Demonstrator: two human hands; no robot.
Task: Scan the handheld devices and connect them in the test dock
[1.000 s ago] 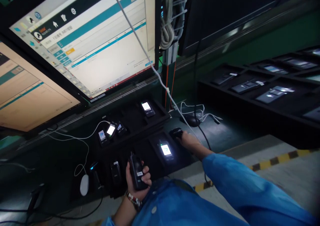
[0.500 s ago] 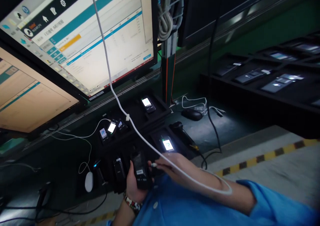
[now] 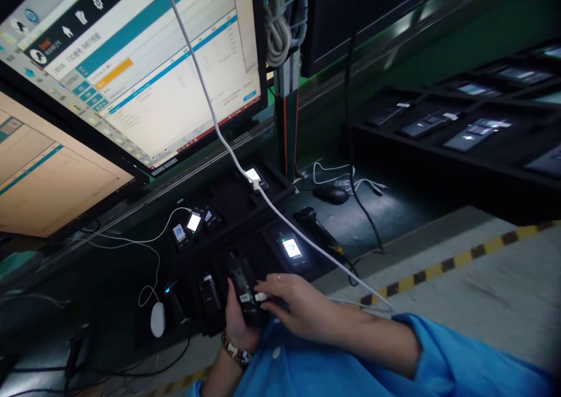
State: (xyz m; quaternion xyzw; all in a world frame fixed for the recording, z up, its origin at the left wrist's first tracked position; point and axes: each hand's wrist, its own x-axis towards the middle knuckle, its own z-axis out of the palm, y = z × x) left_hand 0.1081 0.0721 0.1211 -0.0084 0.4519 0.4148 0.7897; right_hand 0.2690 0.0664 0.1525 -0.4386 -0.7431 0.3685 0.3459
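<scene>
The left hand (image 3: 239,321) grips a black handheld device (image 3: 244,292) from below, fingers wrapped around its body, near the bottom centre of the view. A beaded bracelet (image 3: 235,351) sits on the left wrist. The right hand (image 3: 298,306) comes in from the right; its fingertips are pinched together on the white connector (image 3: 260,297) of a white cable (image 3: 210,107), and the connector touches the near right edge of the device. The cable runs from the connector out to the right over the forearm, loops back, and rises up and to the left across the monitor (image 3: 131,69) to the top of the frame. Both forearms wear blue sleeves (image 3: 438,362).

The device is held just above the near edge of a black tray (image 3: 228,210) with compartments. In the tray, a lit unit (image 3: 292,248) lies just beyond the right hand, another lit unit (image 3: 254,176) sits at the far right, and a group of three small units (image 3: 193,224) sits to the left, one with a bright screen. A barcode scanner (image 3: 313,221) lies right of the tray, and a black mouse (image 3: 331,194) lies beyond it. A white mouse (image 3: 158,319) rests at the near left. A second monitor (image 3: 48,169) stands at far left. Dark trays with flat devices (image 3: 460,128) occupy the far right.
</scene>
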